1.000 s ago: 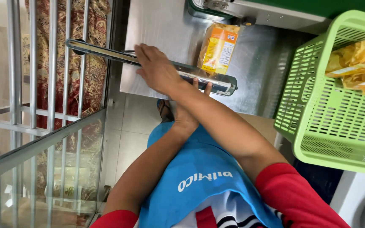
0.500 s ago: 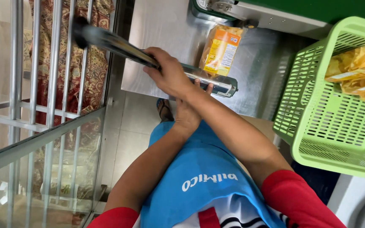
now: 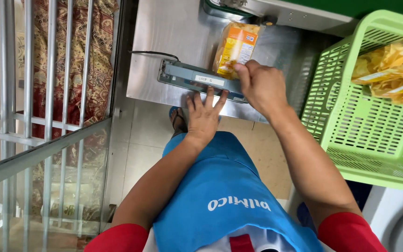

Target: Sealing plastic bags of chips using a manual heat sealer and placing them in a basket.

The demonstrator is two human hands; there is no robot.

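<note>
Bag of chips laid across the sealer bar, right hand at its near end

The snack bag [image 3: 235,49] lies lengthwise away from the person, its near end on the heat sealer [image 3: 197,79] at the worktop's [image 3: 164,37] front edge; the right hand [image 3: 262,86], fingers curled, pinches that end, while the left hand [image 3: 204,116], spread flat, presses the sealer's front just beside it, slightly farther from the bag

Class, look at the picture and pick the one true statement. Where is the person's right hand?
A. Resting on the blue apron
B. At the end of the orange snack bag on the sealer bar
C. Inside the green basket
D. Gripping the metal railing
B: the right hand pinches the near end of the orange snack bag where it meets the sealer bar, well clear of the green basket.
</note>
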